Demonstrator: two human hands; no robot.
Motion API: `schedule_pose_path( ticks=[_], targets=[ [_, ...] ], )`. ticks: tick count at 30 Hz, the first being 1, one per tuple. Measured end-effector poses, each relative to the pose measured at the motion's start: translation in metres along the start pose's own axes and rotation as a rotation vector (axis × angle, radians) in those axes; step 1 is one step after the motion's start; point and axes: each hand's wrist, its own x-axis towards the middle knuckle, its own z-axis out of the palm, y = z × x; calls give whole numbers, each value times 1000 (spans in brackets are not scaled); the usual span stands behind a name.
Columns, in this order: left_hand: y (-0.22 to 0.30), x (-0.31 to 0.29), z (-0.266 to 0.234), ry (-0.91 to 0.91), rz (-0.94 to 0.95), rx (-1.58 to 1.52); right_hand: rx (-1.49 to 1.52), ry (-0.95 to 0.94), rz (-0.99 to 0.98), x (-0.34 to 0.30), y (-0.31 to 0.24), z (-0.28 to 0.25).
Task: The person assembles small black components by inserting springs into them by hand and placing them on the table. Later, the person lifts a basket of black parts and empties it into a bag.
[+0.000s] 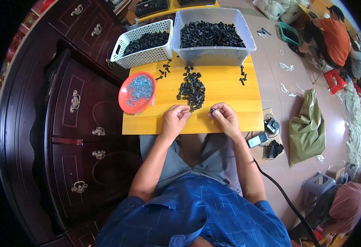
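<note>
A loose pile of small black plastic parts (pixel 192 89) lies on the yellow table (pixel 229 99) in front of me. At the pile's near left edge is my left hand (pixel 175 120), with thumb and fingertips drawn together; anything between them is too small to make out. My right hand (pixel 225 118), to the right of the pile's near end, pinches a small black plastic part (pixel 212 110) between thumb and fingers. To the left, a red plate (pixel 123 99) holds many thin silvery-blue metal pieces (pixel 139 88) that look like screws.
Behind the pile stand a white perforated basket (pixel 147 57) and a clear plastic bin (pixel 213 55), both full of black parts. Dark wooden cabinets (pixel 94 103) border the left side. An olive sack (pixel 308 131) and a blue-grey stool (pixel 318 185) are right, where other people sit.
</note>
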Motion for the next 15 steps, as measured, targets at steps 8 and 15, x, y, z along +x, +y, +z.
schedule_pose_path(
  ticks=[8, 15],
  targets=[
    [17, 2, 6, 11, 232, 362, -21, 46, 10, -1, 1, 2],
    [6, -4, 5, 66, 266, 313, -40, 32, -9, 0, 2, 3]
  ],
)
